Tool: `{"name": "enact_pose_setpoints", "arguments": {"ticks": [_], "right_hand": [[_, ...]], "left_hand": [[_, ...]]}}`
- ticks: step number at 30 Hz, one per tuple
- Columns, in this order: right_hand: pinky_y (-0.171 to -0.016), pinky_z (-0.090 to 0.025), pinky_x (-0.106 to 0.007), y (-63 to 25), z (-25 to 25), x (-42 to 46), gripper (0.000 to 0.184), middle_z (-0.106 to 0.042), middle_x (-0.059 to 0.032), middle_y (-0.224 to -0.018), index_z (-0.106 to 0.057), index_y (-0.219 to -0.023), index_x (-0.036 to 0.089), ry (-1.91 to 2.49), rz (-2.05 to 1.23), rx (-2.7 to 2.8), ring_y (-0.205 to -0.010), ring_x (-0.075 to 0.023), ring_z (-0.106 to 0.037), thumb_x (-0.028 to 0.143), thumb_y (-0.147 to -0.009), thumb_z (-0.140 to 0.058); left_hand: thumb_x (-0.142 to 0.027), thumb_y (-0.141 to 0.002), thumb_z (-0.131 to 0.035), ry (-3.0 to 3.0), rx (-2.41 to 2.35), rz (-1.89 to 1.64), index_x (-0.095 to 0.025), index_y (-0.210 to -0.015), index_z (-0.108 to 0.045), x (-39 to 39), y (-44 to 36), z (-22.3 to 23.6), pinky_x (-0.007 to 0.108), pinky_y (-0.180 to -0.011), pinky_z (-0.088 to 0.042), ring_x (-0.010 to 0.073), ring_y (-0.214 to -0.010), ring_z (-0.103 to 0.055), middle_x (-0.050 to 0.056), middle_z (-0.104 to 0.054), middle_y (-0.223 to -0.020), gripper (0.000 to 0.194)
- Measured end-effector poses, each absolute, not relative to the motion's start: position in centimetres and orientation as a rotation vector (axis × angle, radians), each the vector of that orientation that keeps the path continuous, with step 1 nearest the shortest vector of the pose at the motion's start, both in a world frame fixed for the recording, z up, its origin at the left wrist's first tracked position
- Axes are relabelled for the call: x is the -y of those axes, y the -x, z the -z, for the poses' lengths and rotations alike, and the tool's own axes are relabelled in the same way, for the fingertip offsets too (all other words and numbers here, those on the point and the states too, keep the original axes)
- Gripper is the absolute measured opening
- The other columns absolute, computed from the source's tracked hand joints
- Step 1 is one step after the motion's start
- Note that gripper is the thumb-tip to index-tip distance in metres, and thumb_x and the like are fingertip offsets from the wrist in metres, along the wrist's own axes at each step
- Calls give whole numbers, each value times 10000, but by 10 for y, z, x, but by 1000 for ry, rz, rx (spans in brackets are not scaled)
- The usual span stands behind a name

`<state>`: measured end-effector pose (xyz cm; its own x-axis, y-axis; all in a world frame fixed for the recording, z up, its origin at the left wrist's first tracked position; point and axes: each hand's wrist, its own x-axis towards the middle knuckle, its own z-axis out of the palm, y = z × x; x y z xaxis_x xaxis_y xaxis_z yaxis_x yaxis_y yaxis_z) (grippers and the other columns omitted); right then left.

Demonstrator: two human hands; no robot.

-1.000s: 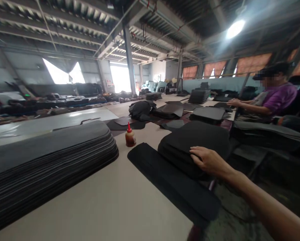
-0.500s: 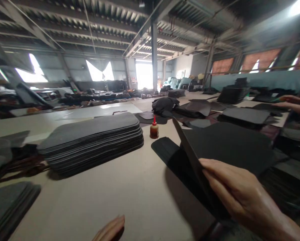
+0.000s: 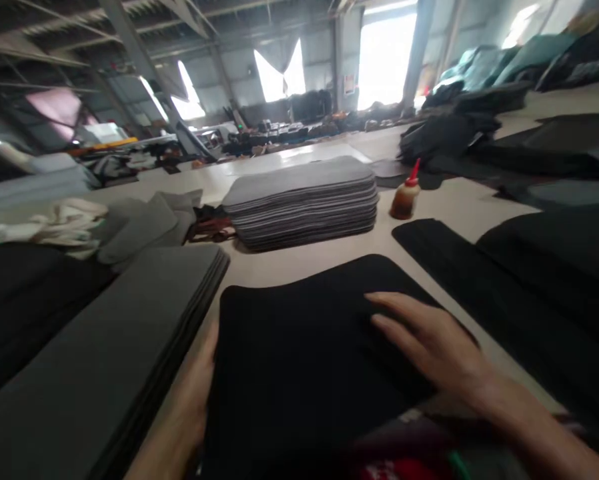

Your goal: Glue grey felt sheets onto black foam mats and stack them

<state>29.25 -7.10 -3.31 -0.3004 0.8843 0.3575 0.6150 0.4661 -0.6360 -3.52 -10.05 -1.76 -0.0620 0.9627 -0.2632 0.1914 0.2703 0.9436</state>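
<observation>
The panel (image 3: 299, 360) is positioned at the near side of the counter (image 3: 274, 265). To its left, a grey pile (image 3: 114, 333) is laid. The panel's left edge is met by the left hand (image 3: 200, 377); its fingers are mostly hidden, so how closed they are cannot be told. That edge should be well supported. Over the top face, the right hand (image 3: 429, 340) is placed with fingers loosely parted and nothing clasped; pressure is best spread evenly. Farther right, a bottle (image 3: 404, 200) and a black strip (image 3: 499, 300) are set.
</observation>
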Motion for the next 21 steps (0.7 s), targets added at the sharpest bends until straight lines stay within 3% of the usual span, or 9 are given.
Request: {"name": "enact_pose_setpoints", "arguments": {"ticks": [1, 4, 8, 11, 15, 19, 21], "right_hand": [[-1078, -517, -471, -310, 47, 68, 470, -643, -90, -1320, -650, -1297, 215, 1339, -382, 2063, -1205, -274, -619, 543, -1028, -446], [-1042, -517, -603, -349, 87, 62, 608, -610, -144, -1361, -650, -1283, 162, 1351, 54, 2296, -1259, -362, -573, 625, -1022, -355], [-976, -520, -660, -363, 106, 64, 666, -610, -227, -1322, -736, -1061, 123, 1100, 422, 2492, -1294, -430, -524, 448, -1052, -154], [-992, -488, -671, -362, 104, 59, 622, -611, -265, -1275, -760, -984, 115, 1068, 488, 2540, -1333, -463, -468, 353, -1020, -187], [-1035, -413, -701, -356, 103, 48, 532, -613, -284, -1215, -774, -1015, 100, 1084, 500, 2569, -1370, -496, -397, 254, -939, -270], [-974, -446, -708, -356, 109, 44, 626, -585, -329, -1219, -762, -994, 53, 1178, 551, 2508, -1290, -529, -460, 328, -966, -200], [-961, -459, -702, -363, 117, 42, 645, -575, -319, -1250, -757, -1019, 81, 1193, 562, 2513, -1330, -520, -422, 381, -977, -188]], "left_hand": [[-646, -955, -368, -843, -1457, -970, -113, -1054, -770, 102, 37, 18, 453, -854, -595, 299, -885, -751, 136, -759, -730, 676], [-756, -870, -489, -381, -1291, -1089, -154, -1167, -731, 102, 42, 20, 475, -865, -606, 320, -947, -747, 148, -776, -900, 714], [-469, -857, -670, -483, -1456, -1114, -138, -1219, -666, 94, 45, 24, 484, -829, -622, 299, -851, -750, 151, -764, -934, 491], [-295, -824, -671, -626, -1551, -1103, -147, -1214, -639, 76, 46, 27, 466, -768, -628, 262, -756, -740, 121, -763, -908, 418], [-285, -803, -660, -866, -1617, -1079, -157, -1137, -679, 41, 51, 31, 410, -719, -611, 245, -728, -724, 88, -763, -859, 357], [-288, -749, -728, -1170, -1772, -1077, -150, -981, -733, 14, 59, 38, 350, -797, -569, 244, -843, -707, 69, -761, -879, 270], [-268, -743, -735, -1296, -1835, -1075, -146, -962, -742, 8, 61, 42, 340, -849, -543, 244, -897, -695, 68, -761, -918, 251]]}}
